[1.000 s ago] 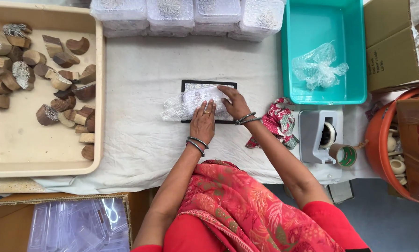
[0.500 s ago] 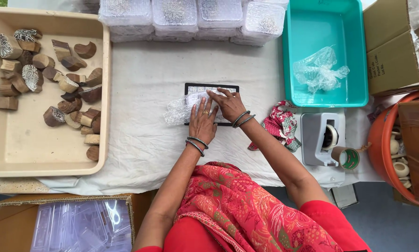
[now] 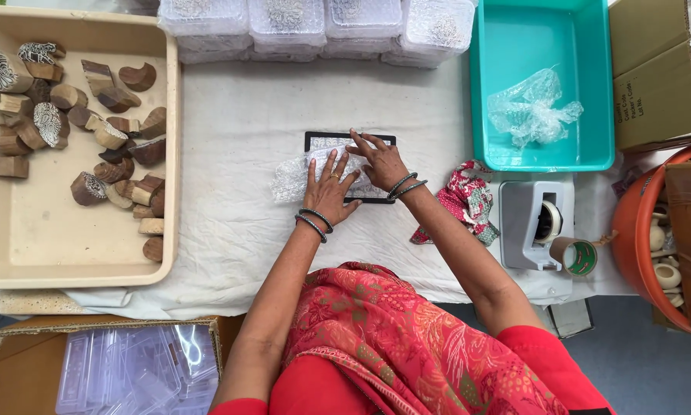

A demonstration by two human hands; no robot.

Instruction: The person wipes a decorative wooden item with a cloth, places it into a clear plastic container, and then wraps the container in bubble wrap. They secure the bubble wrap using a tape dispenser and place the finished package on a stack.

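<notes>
Two hands: both lie flat in the middle of the frame, on one small pile.
Left hand: fingers spread wide, palm down on the bubble wrap; it grips nothing.
Right hand: fingers stretched out, tips pressing the top of the wrap; grip not closed on anything.
Black tray: small and flat, under the wrap, in the middle of the white worktop.
Beige tray: left of the frame, with many wooden blocks in it.
Teal bin: upper right, a crumpled clear bag inside.
Tape holder: grey, right of the hands, a brown tape roll just beside it.
Red cloth: bunched beside the right wrist.
Clear boxes: a row along the top edge.
</notes>
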